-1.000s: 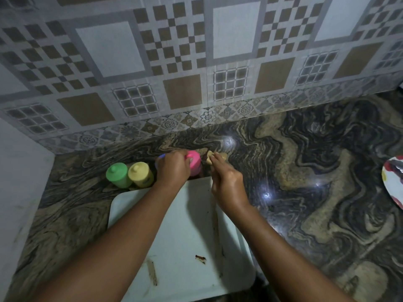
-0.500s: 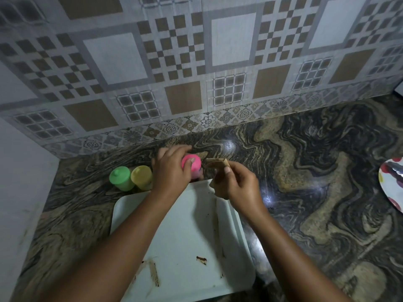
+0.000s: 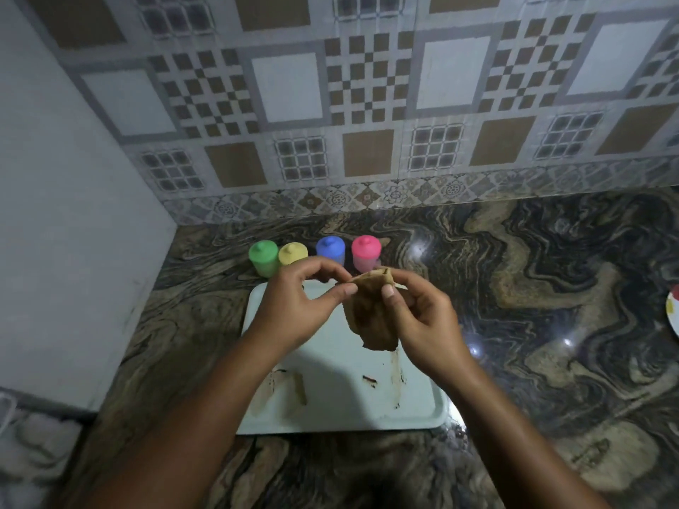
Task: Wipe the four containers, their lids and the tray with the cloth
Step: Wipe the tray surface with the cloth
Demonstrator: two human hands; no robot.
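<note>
Four lidded containers stand in a row on the counter behind the tray: green [image 3: 263, 258], yellow [image 3: 292, 253], blue [image 3: 330, 249] and pink [image 3: 365, 253]. All four have their lids on. The pale tray [image 3: 341, 405] lies in front of them with brown smears near its front edge. Above the tray both hands hold a brown cloth [image 3: 372, 317]. My left hand [image 3: 305, 306] pinches its top left edge. My right hand [image 3: 419, 317] grips its top right edge, and the cloth hangs down between them.
A tiled wall rises behind the marbled dark counter [image 3: 551, 288]. A plain white wall [image 3: 73, 214] closes the left side. The edge of a patterned plate [image 3: 672, 314] shows at the far right.
My left hand let go of the pink container and drew back over the tray. Both hands now hold the cloth spread between them. The blue container is uncovered.
</note>
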